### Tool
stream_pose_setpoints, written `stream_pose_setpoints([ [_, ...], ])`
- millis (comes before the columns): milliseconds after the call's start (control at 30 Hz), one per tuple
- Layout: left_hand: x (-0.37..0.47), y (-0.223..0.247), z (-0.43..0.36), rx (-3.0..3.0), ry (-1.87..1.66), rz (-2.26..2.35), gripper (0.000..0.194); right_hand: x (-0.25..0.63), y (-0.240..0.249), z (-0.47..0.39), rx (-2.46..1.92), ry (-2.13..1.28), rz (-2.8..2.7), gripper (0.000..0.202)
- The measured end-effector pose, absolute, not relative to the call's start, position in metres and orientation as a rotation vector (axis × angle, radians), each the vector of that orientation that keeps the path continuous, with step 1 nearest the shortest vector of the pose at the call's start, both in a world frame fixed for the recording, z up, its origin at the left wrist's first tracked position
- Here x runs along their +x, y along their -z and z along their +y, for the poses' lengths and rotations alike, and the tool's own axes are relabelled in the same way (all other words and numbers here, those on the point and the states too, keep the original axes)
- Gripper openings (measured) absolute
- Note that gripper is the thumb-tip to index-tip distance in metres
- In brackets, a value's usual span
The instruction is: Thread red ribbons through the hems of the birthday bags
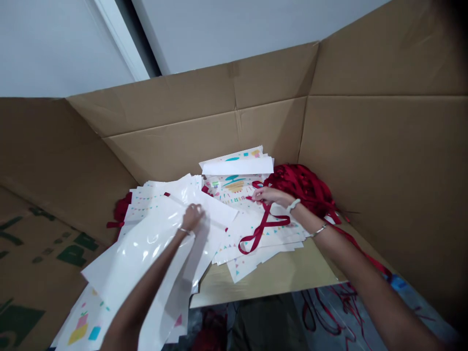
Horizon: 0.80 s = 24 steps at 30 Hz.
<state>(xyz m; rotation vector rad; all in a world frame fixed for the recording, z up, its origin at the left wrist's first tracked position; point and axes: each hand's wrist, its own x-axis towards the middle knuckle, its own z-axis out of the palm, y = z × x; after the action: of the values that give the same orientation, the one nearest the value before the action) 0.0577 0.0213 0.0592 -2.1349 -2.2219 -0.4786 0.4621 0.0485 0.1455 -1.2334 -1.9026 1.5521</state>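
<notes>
My right hand pinches a dark red ribbon, whose loose length loops down over a pile of printed paper bags. Those are white with coloured party shapes and lettering. To the left, my left hand has its fingers curled against a glossy white sheet or bag on a second, larger pile. The fingers are slightly blurred, and whatever lies between them is hidden. Small red ribbon bits show on this pile, near its top and right edge.
A heap of red ribbon lies behind my right hand, and more red ribbon sits at the far left. Tall cardboard walls enclose the work surface. Ribbon strands hang or lie below its right front edge.
</notes>
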Motion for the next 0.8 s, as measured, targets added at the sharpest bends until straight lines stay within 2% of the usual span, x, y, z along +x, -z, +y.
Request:
stream_pose_setpoints([
  [67, 0.097, -0.014, 0.001, -2.092, 0.512, -2.166, 0.051, 0.433, -0.108, 0.033, -1.272, -1.690, -1.905, 0.016],
  [133, 0.117, 0.014, -0.016, -2.066, 0.589, -2.140, 0.050, 0.411, -0.076, 0.012, -1.223, -1.818, -1.905, 0.012],
  [233, 0.121, 0.020, -0.027, -2.041, 0.743, -2.090, 0.045, 0.393, -0.048, -0.016, -1.223, -1.877, -1.883, 0.010],
  [400, 0.123, 0.003, -0.042, -2.174, 0.841, -2.062, 0.028, 0.390, -0.045, -0.032, -1.288, -1.836, -1.832, 0.015],
  [600, 0.140, 0.012, -0.067, -2.174, 0.778, -2.121, 0.049, 0.389, -0.050, -0.038, -1.400, -1.781, -1.893, 0.012],
  [800, 0.143, 0.016, -0.066, -2.142, 0.795, -2.124, 0.052, 0.383, -0.051, -0.048, -1.467, -1.657, -1.884, 0.012],
])
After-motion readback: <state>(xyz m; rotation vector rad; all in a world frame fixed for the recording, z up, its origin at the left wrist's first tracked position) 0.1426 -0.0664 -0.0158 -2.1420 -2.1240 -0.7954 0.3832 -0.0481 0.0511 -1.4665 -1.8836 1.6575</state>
